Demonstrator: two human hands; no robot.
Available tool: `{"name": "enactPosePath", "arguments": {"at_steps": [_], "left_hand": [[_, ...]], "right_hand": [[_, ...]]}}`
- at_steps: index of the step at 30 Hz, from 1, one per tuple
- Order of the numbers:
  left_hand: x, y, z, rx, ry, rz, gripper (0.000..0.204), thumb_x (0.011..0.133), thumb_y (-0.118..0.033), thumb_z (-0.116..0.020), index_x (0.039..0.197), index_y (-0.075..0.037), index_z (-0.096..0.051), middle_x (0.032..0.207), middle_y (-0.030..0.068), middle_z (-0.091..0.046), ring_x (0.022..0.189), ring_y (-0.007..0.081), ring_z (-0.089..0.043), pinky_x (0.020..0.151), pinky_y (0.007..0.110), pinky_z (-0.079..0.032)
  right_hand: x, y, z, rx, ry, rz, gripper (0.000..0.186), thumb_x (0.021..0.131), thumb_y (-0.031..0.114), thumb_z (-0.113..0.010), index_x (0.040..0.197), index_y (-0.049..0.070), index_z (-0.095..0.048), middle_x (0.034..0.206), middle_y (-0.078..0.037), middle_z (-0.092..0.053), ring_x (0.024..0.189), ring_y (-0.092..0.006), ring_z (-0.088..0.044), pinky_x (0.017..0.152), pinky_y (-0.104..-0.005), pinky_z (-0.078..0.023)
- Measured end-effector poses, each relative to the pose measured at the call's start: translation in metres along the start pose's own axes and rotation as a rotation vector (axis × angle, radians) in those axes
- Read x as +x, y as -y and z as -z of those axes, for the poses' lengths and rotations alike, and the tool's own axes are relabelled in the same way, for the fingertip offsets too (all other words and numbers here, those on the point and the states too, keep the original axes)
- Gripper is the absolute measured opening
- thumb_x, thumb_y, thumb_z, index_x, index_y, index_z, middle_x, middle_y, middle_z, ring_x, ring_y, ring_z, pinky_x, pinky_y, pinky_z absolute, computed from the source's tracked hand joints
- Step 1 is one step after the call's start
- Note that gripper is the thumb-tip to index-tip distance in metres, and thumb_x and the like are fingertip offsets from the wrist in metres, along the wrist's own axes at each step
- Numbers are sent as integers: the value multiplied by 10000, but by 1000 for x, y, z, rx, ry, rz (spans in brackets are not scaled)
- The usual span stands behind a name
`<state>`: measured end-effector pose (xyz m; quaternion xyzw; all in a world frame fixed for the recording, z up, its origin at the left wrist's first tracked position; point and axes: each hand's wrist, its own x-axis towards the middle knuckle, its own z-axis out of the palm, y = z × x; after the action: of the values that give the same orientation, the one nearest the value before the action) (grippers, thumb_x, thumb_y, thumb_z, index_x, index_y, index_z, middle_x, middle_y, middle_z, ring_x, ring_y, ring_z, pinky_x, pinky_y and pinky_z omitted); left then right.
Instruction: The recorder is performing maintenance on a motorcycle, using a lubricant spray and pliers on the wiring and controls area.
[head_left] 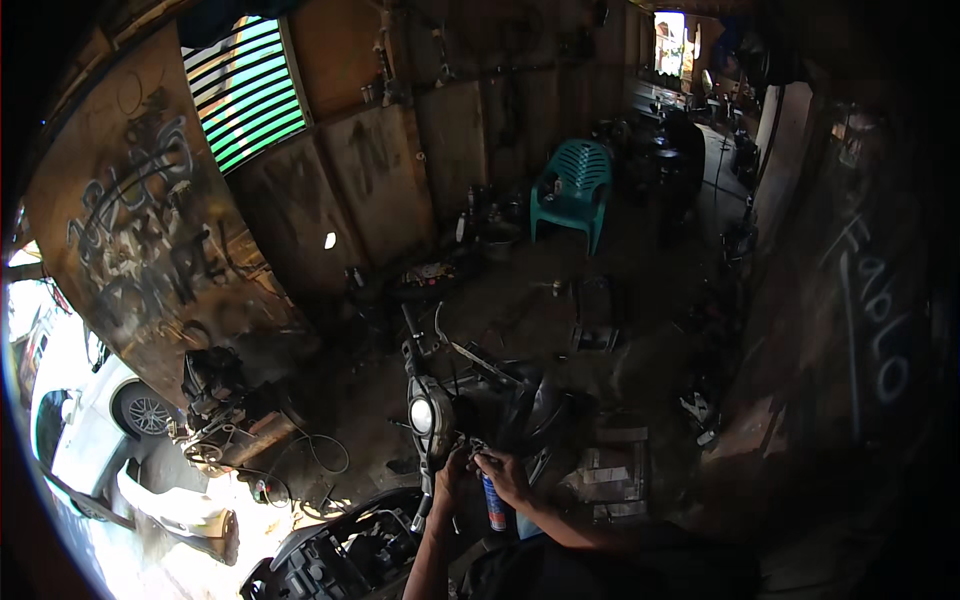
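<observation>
In front of me, a motorcycle's front end shows a round headlight (421, 415) in a light-coloured housing. My left hand (455, 472) is just below and right of it, fingers curled at the handlebar area. Beside it, my right hand (505, 478) bends its fingers in toward the same spot, the two hands almost touching. What the fingers grip is too small and dark to make out. A blue spray can (495, 508) shows between my forearms, its top against my right hand. Whether that hand supports the can is unclear.
A second machine with exposed dark parts (345, 550) sits close at lower left. Beyond are a green plastic chair (578, 180), a metal frame (595, 315) and a pale slatted piece (615, 470) on the floor. A loose cable (330, 455) and white bumper (175, 500) lie left.
</observation>
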<state>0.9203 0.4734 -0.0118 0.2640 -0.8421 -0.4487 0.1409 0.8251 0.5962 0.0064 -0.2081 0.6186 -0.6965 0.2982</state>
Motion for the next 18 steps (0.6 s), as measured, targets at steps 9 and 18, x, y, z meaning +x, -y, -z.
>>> {"name": "enactPosePath", "arguments": {"at_steps": [9,18], "left_hand": [[-3,7,-9,-155,-59,-85,442,930,-86,-663,1359,-106,-561,1145,196,-731,1081,351,-721,861,419,-575],[-2,-4,-5,-110,-63,-131,468,900,-16,-638,1354,-109,-570,1128,207,-729,1052,392,-714,847,436,-580]], "right_hand": [[-4,-10,2,-305,-53,22,262,1022,219,-643,1131,1,-739,930,-54,-771,808,-89,-674,724,-247,-519],[-7,-8,-3,-167,-15,-81,281,1001,226,-676,1132,-13,-745,957,-66,-776,805,-85,-667,737,-240,-513]]}}
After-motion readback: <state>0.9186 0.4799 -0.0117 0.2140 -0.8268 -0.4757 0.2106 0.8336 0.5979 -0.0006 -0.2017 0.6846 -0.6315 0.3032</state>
